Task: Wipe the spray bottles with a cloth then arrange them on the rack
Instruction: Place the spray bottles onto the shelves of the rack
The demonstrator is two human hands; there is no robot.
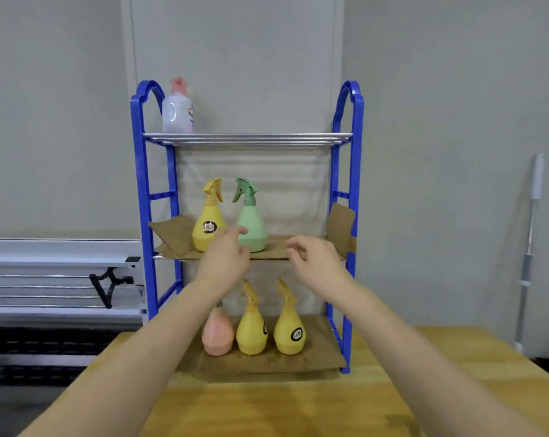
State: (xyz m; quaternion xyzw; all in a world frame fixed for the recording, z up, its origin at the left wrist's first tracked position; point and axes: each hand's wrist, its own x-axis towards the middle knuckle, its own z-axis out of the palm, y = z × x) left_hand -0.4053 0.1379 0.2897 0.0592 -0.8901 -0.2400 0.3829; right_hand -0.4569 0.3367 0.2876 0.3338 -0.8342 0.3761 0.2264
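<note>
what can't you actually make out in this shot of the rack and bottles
Head view:
- Pink spray bottle, bottom shelf: its trigger head is hidden behind the left forearm.
- Green spray bottle: lower front covered by the left hand.
- Clear bottle on the top shelf: label blurred, unreadable.
- Whether the right hand touches the cardboard: unclear.
- No cloth shows.

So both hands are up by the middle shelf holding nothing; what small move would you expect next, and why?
Probably the left hand closes on the green spray bottle, which its fingers hover in front of. The right hand is also empty and no cloth is visible, so this looks like positioning, though a withdrawal is possible too.
</note>
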